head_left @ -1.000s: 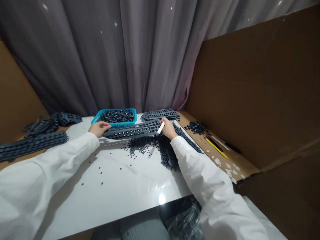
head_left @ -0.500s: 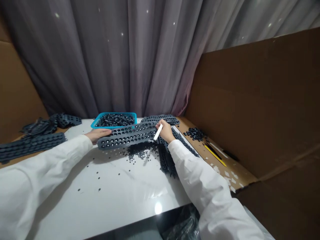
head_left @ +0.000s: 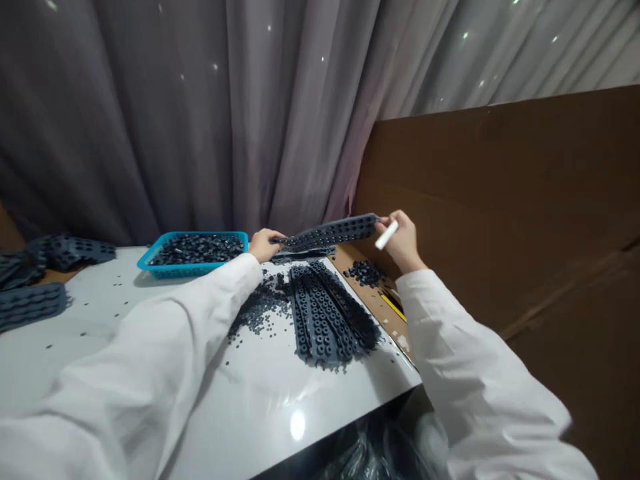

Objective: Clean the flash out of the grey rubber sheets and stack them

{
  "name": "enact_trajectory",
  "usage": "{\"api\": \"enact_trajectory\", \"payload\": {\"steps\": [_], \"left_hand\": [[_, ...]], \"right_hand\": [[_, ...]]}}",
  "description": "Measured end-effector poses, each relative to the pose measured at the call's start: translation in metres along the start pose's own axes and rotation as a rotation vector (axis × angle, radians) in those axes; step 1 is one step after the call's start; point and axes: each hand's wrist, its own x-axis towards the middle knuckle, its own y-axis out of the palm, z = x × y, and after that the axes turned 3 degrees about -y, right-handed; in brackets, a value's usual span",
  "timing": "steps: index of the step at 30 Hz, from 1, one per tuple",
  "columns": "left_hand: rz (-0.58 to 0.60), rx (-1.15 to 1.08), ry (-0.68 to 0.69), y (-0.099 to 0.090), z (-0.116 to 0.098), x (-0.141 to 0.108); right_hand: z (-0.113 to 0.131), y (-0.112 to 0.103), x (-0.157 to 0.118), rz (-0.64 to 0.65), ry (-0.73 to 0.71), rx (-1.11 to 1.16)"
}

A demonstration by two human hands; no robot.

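Between my two hands stretches a dark grey rubber strip [head_left: 333,231] with rows of round holes, held above the back right of the white table. My left hand [head_left: 265,245] is closed on its left end. My right hand [head_left: 401,241] pinches the right end and also keeps a short white stick [head_left: 387,235] in its fingers. Below the strip, a fanned pile of similar strips [head_left: 325,317] lies on the table. Another flat stack of strips [head_left: 303,254] sits just under the held one, partly hidden.
A blue basket [head_left: 193,269] full of small black pieces stands at the back. Tiny black discs [head_left: 260,310] are scattered over the white table [head_left: 250,400]. More strips [head_left: 33,303] lie at left. On cardboard at right are black pieces [head_left: 365,273] and a yellow cutter [head_left: 393,305].
Both hands have carried the strip rightward and tilted it nearly edge-on, above the flat stack. The fanned pile now shows uncovered. My view has turned to the right.
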Motion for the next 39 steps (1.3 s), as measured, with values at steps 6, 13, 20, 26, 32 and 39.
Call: {"api": "enact_trajectory", "payload": {"steps": [6,13,20,26,32,39], "left_hand": [[-0.020,0.027,0.083,0.087,-0.018,0.012],[0.017,0.014,0.213,0.116,-0.035,0.039],[0.143,0.063,0.385,0.114,-0.039,0.049],[0.345,0.221,0.352,0.094,-0.009,0.027],[0.507,0.358,0.344,0.010,0.010,-0.021],[0.292,0.699,-0.213,-0.193,0.117,-0.146]], "right_hand": [[-0.012,-0.041,-0.166,0.171,0.053,-0.046],[-0.025,-0.031,-0.240,0.173,0.081,-0.170],[-0.020,-0.030,-0.259,0.174,-0.238,-0.314],[-0.007,-0.034,-0.263,0.233,-0.271,-0.361],[0.027,-0.032,-0.257,0.191,-0.280,-0.259],[0.043,0.012,-0.256,0.262,-0.560,0.007]]}}
